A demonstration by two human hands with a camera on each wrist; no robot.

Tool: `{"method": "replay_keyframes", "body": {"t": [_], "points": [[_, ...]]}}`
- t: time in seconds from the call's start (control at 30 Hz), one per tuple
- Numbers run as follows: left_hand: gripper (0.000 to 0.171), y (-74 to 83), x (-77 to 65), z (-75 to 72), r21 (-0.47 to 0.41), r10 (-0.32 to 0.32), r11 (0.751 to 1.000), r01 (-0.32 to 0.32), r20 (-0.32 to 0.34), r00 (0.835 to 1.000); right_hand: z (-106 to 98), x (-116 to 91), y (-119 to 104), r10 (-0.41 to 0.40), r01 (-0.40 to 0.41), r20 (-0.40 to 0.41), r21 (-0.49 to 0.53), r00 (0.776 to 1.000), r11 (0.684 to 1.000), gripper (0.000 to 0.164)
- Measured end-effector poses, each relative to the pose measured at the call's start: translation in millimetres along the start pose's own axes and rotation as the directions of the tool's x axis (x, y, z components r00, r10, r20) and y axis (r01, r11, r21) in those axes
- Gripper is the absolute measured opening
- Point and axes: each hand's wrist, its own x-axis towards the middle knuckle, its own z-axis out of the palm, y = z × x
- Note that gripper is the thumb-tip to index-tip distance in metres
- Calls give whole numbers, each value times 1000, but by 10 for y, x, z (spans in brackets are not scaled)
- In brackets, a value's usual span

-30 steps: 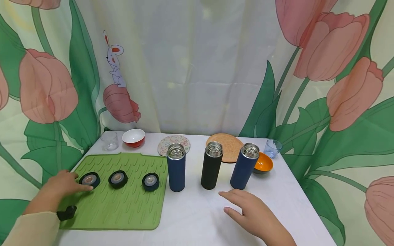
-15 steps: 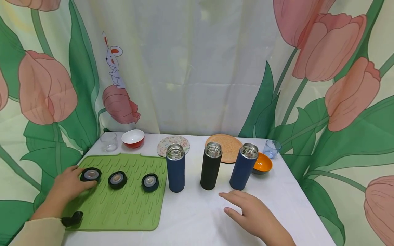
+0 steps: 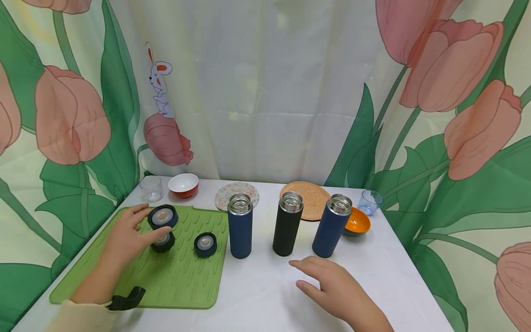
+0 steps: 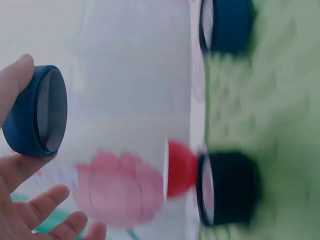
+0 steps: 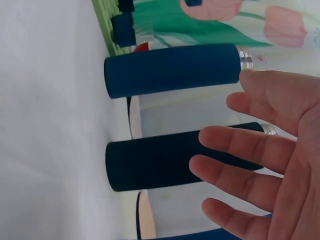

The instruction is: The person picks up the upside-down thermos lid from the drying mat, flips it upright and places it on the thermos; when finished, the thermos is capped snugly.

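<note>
My left hand [image 3: 128, 240] pinches a dark blue bottle lid [image 4: 37, 112] between thumb and index finger, raised above the green mat [image 3: 186, 286]. In the head view that lid overlaps a black lid [image 3: 163, 243] lying on the mat. Farther right on the mat lies another dark blue lid [image 3: 205, 244]. My right hand [image 3: 336, 288] is held over the white table with fingers spread, holding nothing. Beyond it three lidless bottles stand upright: a blue bottle [image 3: 240, 230], a black bottle [image 3: 287, 230] and a second blue bottle [image 3: 330, 230].
Along the back stand a clear glass [image 3: 151, 189], a red bowl [image 3: 184, 185], a patterned round mat [image 3: 226, 196], a round wooden board [image 3: 311, 200], an orange bowl [image 3: 357, 222] and a bluish glass [image 3: 370, 202]. A tulip-print curtain [image 3: 257, 92] hangs behind the table.
My left hand has lifted the leftmost lid off the green mat and carried it right and upward, towards the black lid. The right hand has stayed nearly still.
</note>
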Motion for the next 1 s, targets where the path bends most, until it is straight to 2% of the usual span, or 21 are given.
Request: {"method": "replay_keyframes", "body": {"t": [0.13, 0.27, 0.37, 0.5, 0.73, 0.87, 1.0], "points": [[83, 351, -123, 104, -30, 23, 999, -23, 6, 1000, 0, 32, -62, 43, -42, -21, 32, 999, 999, 52], [79, 647, -230, 231, -46, 95, 994, -95, -4, 995, 3, 74, -140, 116, -107, -84, 97, 990, 989, 71], [78, 827, -310, 339, -95, 146, 985, -145, 8, 989, 20, 113, -199, 136, -113, -147, 156, 980, 981, 77], [73, 1044, -409, 492, -161, 199, 969, -190, 43, 979, 48, 206, -280, 130, -82, -176, 257, 976, 963, 83], [68, 1310, -465, 778, -209, 284, 943, -258, 108, 953, 144, 414, -413, 74, -8, -168, 363, 983, 932, 85], [68, 1405, -502, 867, -248, 325, 927, -280, 159, 932, 207, 472, -459, 46, 25, -171, 393, 984, 919, 82], [71, 1460, -521, 909, -238, 358, 919, -313, 176, 917, 245, 481, -472, 42, 40, -187, 411, 981, 911, 77]]}}
